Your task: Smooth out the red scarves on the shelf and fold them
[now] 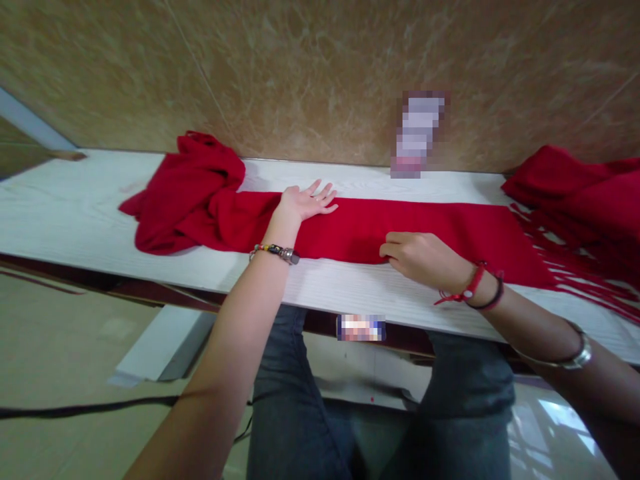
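A long red scarf lies stretched along a white table, bunched up at its left end. My left hand rests flat on the scarf with the fingers spread, open. My right hand sits at the scarf's near edge, its fingers curled over and pinching the red cloth. Fringe tassels trail from the scarf's right end.
A second red cloth is heaped at the table's far right. A blurred upright object stands at the back against the brown marbled wall. My legs in jeans show under the table; a black cable runs across the floor.
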A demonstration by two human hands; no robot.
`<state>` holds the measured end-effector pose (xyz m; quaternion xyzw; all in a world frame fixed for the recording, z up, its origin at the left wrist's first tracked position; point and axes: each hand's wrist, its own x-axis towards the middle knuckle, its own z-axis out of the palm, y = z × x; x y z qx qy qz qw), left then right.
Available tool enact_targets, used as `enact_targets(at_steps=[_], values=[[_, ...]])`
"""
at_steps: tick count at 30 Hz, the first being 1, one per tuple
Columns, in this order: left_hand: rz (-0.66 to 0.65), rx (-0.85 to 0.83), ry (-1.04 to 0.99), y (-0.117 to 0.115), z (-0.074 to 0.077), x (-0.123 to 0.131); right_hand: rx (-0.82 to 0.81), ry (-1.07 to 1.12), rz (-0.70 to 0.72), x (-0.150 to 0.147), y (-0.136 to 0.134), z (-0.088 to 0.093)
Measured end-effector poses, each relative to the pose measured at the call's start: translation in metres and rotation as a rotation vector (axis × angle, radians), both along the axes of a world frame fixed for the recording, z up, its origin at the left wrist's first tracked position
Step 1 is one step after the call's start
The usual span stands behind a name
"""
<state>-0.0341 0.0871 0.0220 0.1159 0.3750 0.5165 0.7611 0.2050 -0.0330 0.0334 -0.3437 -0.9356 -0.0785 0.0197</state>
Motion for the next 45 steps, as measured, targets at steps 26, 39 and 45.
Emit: enact_targets(at_steps=[26,39,45], values=[[0.008,0.24,0.734,-0.006,-0.006,0.033,0.001,0.025,0.069,-0.002,0.002,0.001],[-0.22,0.86,1.242,-0.007,-0.022,0.044,-0.272,0.295,0.049,0.005,0.013,-0.006],[-0.54,0.958,1.456,-0.006,-0.03,0.044,-0.292,0.268,0.148,0.005,0.01,-0.002]])
